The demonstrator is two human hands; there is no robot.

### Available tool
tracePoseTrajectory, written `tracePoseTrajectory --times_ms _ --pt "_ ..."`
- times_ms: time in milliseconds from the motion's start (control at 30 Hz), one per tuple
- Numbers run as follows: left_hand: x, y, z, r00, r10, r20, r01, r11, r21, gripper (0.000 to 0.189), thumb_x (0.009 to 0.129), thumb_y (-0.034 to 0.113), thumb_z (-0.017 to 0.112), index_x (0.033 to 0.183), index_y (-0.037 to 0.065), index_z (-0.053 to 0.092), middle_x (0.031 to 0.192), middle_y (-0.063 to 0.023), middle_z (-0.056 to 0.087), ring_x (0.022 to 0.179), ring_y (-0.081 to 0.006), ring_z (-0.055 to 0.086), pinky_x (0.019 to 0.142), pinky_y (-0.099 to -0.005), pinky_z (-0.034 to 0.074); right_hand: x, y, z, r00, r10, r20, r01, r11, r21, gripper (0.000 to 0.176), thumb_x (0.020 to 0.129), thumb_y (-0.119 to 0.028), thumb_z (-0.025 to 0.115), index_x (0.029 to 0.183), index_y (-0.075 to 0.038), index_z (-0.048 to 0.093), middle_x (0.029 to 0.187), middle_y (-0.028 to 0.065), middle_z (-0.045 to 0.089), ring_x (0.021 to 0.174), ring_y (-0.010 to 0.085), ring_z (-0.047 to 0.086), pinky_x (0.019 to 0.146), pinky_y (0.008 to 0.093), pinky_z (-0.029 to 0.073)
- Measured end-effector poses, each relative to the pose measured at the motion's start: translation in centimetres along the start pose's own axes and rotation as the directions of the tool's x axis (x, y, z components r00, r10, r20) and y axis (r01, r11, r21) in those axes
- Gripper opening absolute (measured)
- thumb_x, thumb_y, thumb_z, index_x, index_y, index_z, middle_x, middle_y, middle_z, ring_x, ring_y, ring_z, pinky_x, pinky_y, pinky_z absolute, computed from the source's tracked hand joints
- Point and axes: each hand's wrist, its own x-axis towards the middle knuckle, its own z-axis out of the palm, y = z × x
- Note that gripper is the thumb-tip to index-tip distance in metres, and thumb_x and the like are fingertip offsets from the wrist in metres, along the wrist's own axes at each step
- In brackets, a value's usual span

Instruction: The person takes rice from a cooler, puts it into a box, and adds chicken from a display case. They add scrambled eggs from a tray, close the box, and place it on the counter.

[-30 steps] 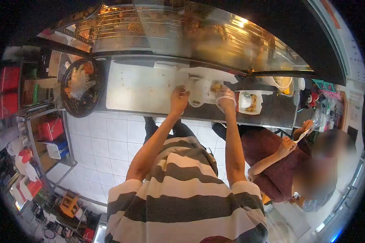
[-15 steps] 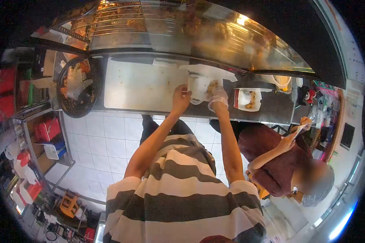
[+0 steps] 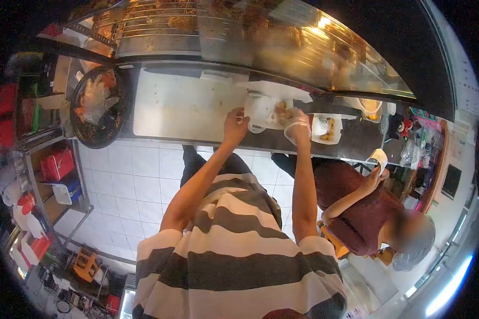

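Observation:
An open white cardboard food box lies on the counter before me, its lid folded back. At its left edge is my left hand, bare, with the fingers curled and closed on the box's side. My right hand wears a clear plastic glove and reaches in from the right side. Its fingers are closed about golden-brown fried food inside the box; the glove partly hides the grip. Just right of that hand stands a second open box with fried pieces and a small white cup.
A pale steel tray takes up the counter's left part, beside a round black pan with a plastic bag in it. The heated glass cabinet borders the back. A co-worker sits at right, holding a paper container.
The food box now sits more open, with the fried food showing inside. My right hand has shifted slightly right. The co-worker's paper container has moved left and turned upright.

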Motion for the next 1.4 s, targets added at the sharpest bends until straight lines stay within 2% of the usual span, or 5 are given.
tracePoseTrajectory --times_ms 267,500,833,1100,1400 --pt "-0.5 0.5 0.0 0.998 0.037 -0.054 -0.032 0.996 0.084 0.044 0.078 0.021 0.065 0.116 0.001 0.058 0.103 -0.017 0.062 0.089 -0.0274 0.061 0.08 -0.0378 0.049 3.4 3.2 0.7 0.964 -0.055 0.262 0.016 0.989 0.15 0.025 0.081 -0.022 0.07 0.094 -0.001 0.069 0.085 0.0124 0.07 0.078 0.0217 0.066 0.07 0.032 0.051" --pt "-0.7 -0.3 0.1 0.999 0.032 -0.036 -0.03 0.998 0.05 0.041 0.079 0.018 0.065 0.115 0.002 0.058 0.102 -0.0166 0.063 0.086 -0.0272 0.063 0.076 -0.0374 0.051 0.7 0.7 3.0 0.986 -0.081 -0.148 0.148 0.84 0.523 0.026 0.075 -0.01 0.071 0.1 -0.004 0.066 0.089 0.0131 0.069 0.077 0.0198 0.065 0.07 0.0324 0.052" --pt "-1.0 1.0 -0.2 0.998 -0.057 -0.006 0.057 0.998 0.016 0.04 0.08 0.015 0.066 0.115 0.0 0.057 0.1 -0.0134 0.062 0.084 -0.0214 0.062 0.075 -0.033 0.05 1.2 0.8 5.5 0.972 0.226 -0.061 -0.231 0.968 -0.1 0.041 0.078 -0.018 0.071 0.116 -0.011 0.056 0.096 0.0163 0.068 0.09 0.0315 0.066 0.075 0.0395 0.054" --pt "-1.1 -0.6 0.3 0.999 0.047 -0.006 -0.047 0.999 -0.001 0.039 0.081 0.015 0.064 0.116 0.0 0.057 0.104 -0.0159 0.061 0.084 -0.0241 0.063 0.074 -0.0349 0.051 1.4 2.4 6.7 0.982 -0.108 0.152 0.167 0.873 -0.458 0.016 0.085 -0.018 0.06 0.095 -0.011 0.07 0.102 0.0165 0.067 0.097 0.0309 0.065 0.078 0.0385 0.054" --pt "-1.0 0.3 0.2 0.998 0.061 -0.016 -0.059 0.993 0.106 0.038 0.081 0.014 0.064 0.115 0.0 0.057 0.104 -0.0166 0.061 0.086 -0.0249 0.065 0.073 -0.0353 0.052 2.4 1.5 6.1 0.97 0.208 0.124 -0.17 0.95 -0.263 0.024 0.085 -0.019 0.06 0.104 -0.007 0.068 0.107 0.016 0.066 0.099 0.0286 0.064 0.082 0.0347 0.053"
